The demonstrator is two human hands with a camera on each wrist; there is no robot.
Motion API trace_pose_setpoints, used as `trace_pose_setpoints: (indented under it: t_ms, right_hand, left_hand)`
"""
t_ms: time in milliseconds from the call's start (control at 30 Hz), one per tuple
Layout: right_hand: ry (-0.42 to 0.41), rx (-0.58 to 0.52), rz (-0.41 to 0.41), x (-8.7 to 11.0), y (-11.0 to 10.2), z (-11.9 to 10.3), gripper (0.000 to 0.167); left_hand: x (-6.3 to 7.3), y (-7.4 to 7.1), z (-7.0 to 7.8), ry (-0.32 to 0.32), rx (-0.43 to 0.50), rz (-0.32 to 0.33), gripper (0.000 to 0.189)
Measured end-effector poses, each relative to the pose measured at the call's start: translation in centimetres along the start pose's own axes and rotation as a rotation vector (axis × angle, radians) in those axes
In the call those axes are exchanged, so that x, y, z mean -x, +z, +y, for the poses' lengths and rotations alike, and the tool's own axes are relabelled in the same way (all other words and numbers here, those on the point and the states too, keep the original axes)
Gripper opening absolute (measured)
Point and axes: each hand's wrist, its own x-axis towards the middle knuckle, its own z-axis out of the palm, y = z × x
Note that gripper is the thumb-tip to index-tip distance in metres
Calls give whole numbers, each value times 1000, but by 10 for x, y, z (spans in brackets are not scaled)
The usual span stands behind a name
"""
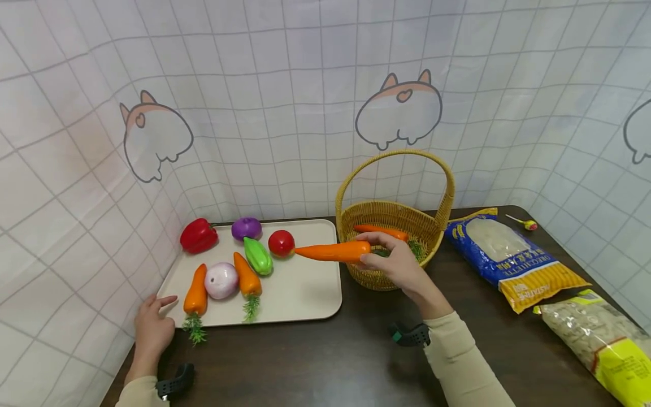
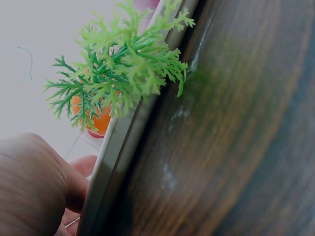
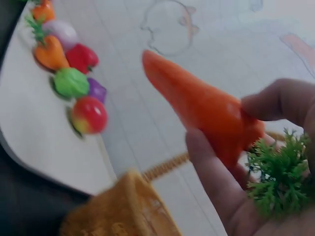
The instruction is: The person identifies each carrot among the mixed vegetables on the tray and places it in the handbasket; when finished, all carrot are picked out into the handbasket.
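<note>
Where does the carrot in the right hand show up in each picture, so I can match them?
Head: the held carrot is slightly right of and below centre, tip pointing left.
Left wrist: not in it.
Right wrist: right of centre, tip pointing up and left.
Shared landmark: the tray, partly visible in all three.

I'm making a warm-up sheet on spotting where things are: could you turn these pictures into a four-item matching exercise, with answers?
Column 1
1. Right hand
2. Left hand
3. Onion
4. Blue pasta bag

Column 2 (as the head view shows it)
A. Between two carrots on the tray
B. Gripping one raised carrot
C. On the table, to the right of the basket
D. At the tray's near left corner

Pairs: 1-B, 2-D, 3-A, 4-C
</note>
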Motion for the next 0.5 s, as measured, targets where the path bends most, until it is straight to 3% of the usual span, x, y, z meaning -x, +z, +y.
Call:
trace_pose_setpoints:
  t_ms: [133, 500]
  right_hand:
    - [-15, 49, -25, 2, -19, 2, 43]
    - [36, -63, 16, 4, -62, 16, 51]
  left_hand:
    - [0, 0, 1, -6, 1, 2, 58]
    - [-1, 0, 0, -12, 3, 5, 59]
